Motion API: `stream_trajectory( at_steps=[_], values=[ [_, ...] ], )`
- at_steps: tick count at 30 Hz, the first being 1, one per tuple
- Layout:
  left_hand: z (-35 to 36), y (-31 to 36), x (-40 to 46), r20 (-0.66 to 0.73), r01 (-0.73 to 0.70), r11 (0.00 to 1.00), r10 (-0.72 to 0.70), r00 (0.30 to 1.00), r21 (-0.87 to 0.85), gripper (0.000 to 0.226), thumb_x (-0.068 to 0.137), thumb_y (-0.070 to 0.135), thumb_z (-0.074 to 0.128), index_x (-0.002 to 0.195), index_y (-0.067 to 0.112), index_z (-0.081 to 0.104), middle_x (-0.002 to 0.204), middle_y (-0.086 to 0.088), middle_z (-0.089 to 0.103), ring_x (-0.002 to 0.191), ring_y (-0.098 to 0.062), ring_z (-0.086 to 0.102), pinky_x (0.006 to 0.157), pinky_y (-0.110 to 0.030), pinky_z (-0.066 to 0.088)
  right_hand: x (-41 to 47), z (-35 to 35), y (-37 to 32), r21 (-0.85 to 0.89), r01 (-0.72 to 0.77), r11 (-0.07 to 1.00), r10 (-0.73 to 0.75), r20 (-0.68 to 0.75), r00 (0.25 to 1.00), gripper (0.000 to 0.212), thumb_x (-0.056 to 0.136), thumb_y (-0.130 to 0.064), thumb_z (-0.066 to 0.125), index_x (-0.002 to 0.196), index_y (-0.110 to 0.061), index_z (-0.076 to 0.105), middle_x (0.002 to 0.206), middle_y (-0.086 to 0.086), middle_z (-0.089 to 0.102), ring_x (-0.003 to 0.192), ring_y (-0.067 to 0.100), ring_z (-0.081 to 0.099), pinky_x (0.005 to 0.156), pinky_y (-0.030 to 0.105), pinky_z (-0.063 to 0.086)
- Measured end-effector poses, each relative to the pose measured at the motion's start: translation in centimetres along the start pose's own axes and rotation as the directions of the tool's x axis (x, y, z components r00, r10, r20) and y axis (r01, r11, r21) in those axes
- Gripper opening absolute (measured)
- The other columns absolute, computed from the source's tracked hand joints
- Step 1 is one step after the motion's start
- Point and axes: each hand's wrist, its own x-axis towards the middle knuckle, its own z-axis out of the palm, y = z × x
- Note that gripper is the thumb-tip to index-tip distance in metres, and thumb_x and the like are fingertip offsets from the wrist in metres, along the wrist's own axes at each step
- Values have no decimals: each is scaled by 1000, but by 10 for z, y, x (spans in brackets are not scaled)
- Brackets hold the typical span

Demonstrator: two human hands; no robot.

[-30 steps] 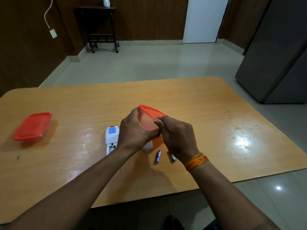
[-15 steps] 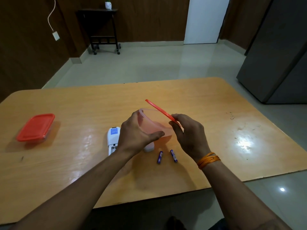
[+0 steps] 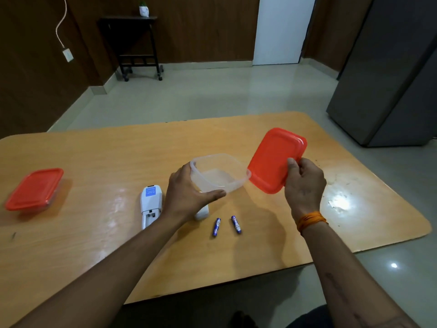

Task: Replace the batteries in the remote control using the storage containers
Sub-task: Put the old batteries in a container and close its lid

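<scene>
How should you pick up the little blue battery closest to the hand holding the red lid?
Probably by its middle, pinched from above across its round sides. The battery lies flat on the table, a thin cylinder, so nothing can slip under it. The second battery lies apart on its left, leaving finger room on both sides. The right hand holding the red lid is closest.

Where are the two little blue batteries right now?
In the head view, the two batteries lie side by side on the wooden table, near its front edge, between the person's forearms and just right of the white remote.
</scene>
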Motion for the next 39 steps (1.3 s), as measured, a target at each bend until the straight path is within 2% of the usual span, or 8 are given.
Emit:
stream_trajectory(
  at_steps=[5,10,18,24,28,32,36,39],
  values=[
    [14,4,1,-42,80,970,-72,997,229,108,55,78,82,140,18,55,133,1,62,132,-25,42,102,-36,42,1,-14,15,-92,-171,981,173,16,985,41,103,-31,59,84,3,71,80,23,70,79,44,65,74,54,60],
    [25,10,3,-16,108,938,-109,994,330,106,57,85,75,140,23,53,137,1,63,137,-28,39,102,-42,42,-1,-20,18,-275,-222,935,255,88,963,35,101,-31,65,111,0,77,107,21,76,105,42,68,86,40,54],
    [24,13,1,40,138,918,-164,986,372,109,63,83,75,145,16,47,146,-5,58,148,-31,29,108,-44,39,-8,-18,11,-544,-44,838,146,147,978,33,102,-28,55,99,3,67,100,25,71,93,45,66,70,35,41],
    [11,21,-8,21,97,949,-108,994,299,120,67,75,79,160,14,34,168,-4,34,160,-26,10,125,-42,21,-12,-22,7,-638,53,768,85,184,979,36,102,-33,54,105,1,66,104,21,69,99,43,64,70,35,40],
    [0,32,-23,-23,-99,950,111,994,295,82,72,62,84,140,25,58,142,3,58,133,-20,48,99,-32,43,-22,-21,-7,-579,167,798,-41,225,974,36,99,-35,57,116,-4,66,111,17,66,100,37,63,76,38,48],
    [-9,46,-39,160,-108,949,62,985,297,30,77,53,83,90,29,69,91,13,68,85,-9,64,74,-34,55,-46,-21,-26,-419,279,864,-71,446,892,40,94,-42,70,122,-13,72,113,7,74,105,28,68,85,34,53],
    [-2,47,-46,345,-131,889,-32,938,440,27,80,53,79,86,29,67,85,9,66,80,-10,61,66,-31,54,-70,-12,-37,-383,315,868,-1,634,773,45,86,-51,78,116,-18,75,104,3,76,98,23,69,82,35,57],
    [2,39,-47,367,-147,853,-56,929,501,21,81,46,75,79,28,65,88,7,63,83,-17,62,63,-29,46,-82,-2,-39,-435,365,823,58,704,708,37,82,-49,80,100,-17,78,97,5,76,96,26,69,74,33,54]
  ],
)
